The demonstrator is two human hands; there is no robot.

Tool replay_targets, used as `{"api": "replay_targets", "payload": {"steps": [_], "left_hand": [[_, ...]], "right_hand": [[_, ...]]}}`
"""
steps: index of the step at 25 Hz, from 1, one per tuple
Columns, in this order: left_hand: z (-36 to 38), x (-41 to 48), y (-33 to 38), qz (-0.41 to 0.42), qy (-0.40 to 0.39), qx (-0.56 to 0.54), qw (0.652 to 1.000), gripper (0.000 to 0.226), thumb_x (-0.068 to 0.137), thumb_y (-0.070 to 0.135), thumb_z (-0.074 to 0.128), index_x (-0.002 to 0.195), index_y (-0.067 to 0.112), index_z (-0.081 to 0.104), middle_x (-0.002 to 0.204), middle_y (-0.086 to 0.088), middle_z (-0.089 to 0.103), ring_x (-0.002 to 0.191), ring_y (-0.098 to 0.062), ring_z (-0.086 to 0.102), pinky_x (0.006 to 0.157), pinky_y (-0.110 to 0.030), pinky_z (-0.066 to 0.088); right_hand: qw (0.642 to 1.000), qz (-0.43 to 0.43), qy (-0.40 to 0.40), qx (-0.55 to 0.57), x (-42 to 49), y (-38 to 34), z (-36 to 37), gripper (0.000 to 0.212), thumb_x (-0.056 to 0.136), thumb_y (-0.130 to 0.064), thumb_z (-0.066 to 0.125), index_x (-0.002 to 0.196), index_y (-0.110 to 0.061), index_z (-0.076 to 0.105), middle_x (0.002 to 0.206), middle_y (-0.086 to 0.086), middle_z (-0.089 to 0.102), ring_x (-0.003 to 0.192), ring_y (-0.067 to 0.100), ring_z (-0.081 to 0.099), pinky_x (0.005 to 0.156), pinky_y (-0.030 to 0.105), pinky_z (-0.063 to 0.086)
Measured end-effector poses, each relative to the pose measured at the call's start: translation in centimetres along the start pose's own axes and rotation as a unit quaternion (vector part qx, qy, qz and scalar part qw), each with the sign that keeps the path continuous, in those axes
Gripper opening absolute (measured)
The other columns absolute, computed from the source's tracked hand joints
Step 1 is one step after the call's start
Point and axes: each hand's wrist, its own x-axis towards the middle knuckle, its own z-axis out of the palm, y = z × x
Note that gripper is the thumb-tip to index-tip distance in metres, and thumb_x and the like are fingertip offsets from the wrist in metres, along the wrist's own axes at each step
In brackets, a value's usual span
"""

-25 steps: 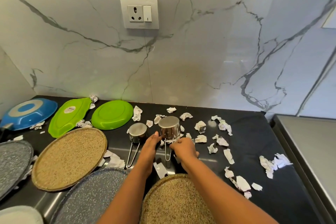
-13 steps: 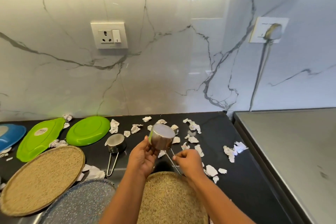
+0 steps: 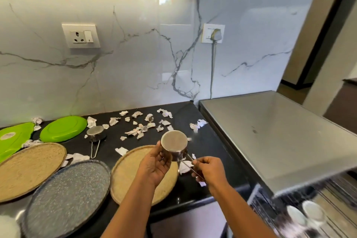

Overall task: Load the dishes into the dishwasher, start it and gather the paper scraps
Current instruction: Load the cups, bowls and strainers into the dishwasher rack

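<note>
A small steel cup [image 3: 174, 146] with a wire handle is lifted above the black counter [image 3: 216, 152], its flat base turned toward me. My left hand [image 3: 156, 164] grips the cup's side. My right hand [image 3: 207, 167] pinches the wire handle. A second steel cup [image 3: 95, 133] stands upside down on the counter. Several crumpled paper scraps [image 3: 143, 127] lie scattered toward the wall. At the lower right, the dishwasher rack [image 3: 301, 216] is pulled out and holds white cups; it is blurred.
Two green plates [image 3: 63, 128], two woven tan plates [image 3: 29, 168] and a speckled grey plate [image 3: 67, 197] lie on the counter. The dishwasher's steel top [image 3: 270, 137] adjoins the counter on the right. A plug and cord [image 3: 213, 44] hang on the marble wall.
Both hands lifted one steel cup off the counter and carried it right and toward me. My view swung right, bringing the dishwasher and its rack into sight.
</note>
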Motion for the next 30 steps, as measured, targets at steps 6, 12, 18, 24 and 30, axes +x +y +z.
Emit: {"api": "replay_targets", "payload": {"steps": [6, 12, 18, 24, 30], "left_hand": [[2.3, -1.9, -7.6, -0.055, -0.045, 0.064, 0.995, 0.023, 0.084, 0.022, 0.066, 0.1, 0.007, 0.058, 0.087, -0.007, 0.062, 0.076, -0.014, 0.055, 0.07, -0.025, 0.046], [5.7, -3.0, -14.5, -0.132, -0.084, 0.131, 0.979, 0.014, 0.083, 0.011, 0.066, 0.094, 0.006, 0.06, 0.083, -0.007, 0.066, 0.076, -0.016, 0.058, 0.068, -0.025, 0.054], [9.9, -4.4, -22.5, -0.217, -0.117, 0.225, 0.943, 0.011, 0.083, 0.012, 0.066, 0.089, 0.006, 0.059, 0.082, -0.005, 0.061, 0.069, -0.014, 0.056, 0.044, -0.019, 0.049], [13.5, -4.4, -30.1, -0.26, -0.127, 0.286, 0.913, 0.031, 0.076, 0.004, 0.071, 0.103, 0.003, 0.054, 0.092, -0.013, 0.061, 0.08, -0.023, 0.058, 0.06, -0.03, 0.045], [16.5, -3.5, -38.2, -0.289, -0.136, 0.387, 0.865, 0.029, 0.078, -0.002, 0.067, 0.102, -0.004, 0.052, 0.094, -0.018, 0.06, 0.082, -0.028, 0.059, 0.064, -0.033, 0.05]], "right_hand": [[0.996, 0.026, 0.079, 0.01, -5.2, 3.3, -7.2, 0.017, 0.086, -0.002, 0.061, 0.07, -0.006, 0.067, 0.054, 0.005, 0.064, 0.042, 0.012, 0.058, 0.042, 0.021, 0.046], [0.987, 0.054, 0.147, 0.034, -9.2, 5.8, -14.2, 0.012, 0.083, 0.006, 0.06, 0.076, -0.001, 0.066, 0.056, 0.009, 0.06, 0.043, 0.012, 0.057, 0.049, 0.025, 0.051], [0.962, 0.104, 0.246, 0.063, -12.5, 9.3, -21.9, 0.018, 0.082, 0.012, 0.058, 0.076, -0.003, 0.066, 0.066, 0.013, 0.065, 0.05, 0.017, 0.061, 0.047, 0.024, 0.051], [0.927, 0.153, 0.32, 0.124, -14.5, 13.0, -30.7, 0.009, 0.077, 0.016, 0.062, 0.082, 0.01, 0.065, 0.067, 0.018, 0.066, 0.056, 0.027, 0.064, 0.049, 0.029, 0.054], [0.898, 0.217, 0.359, 0.137, -13.5, 18.6, -39.0, 0.016, 0.076, 0.018, 0.062, 0.069, 0.004, 0.066, 0.074, 0.021, 0.066, 0.061, 0.03, 0.065, 0.052, 0.03, 0.057]]}}
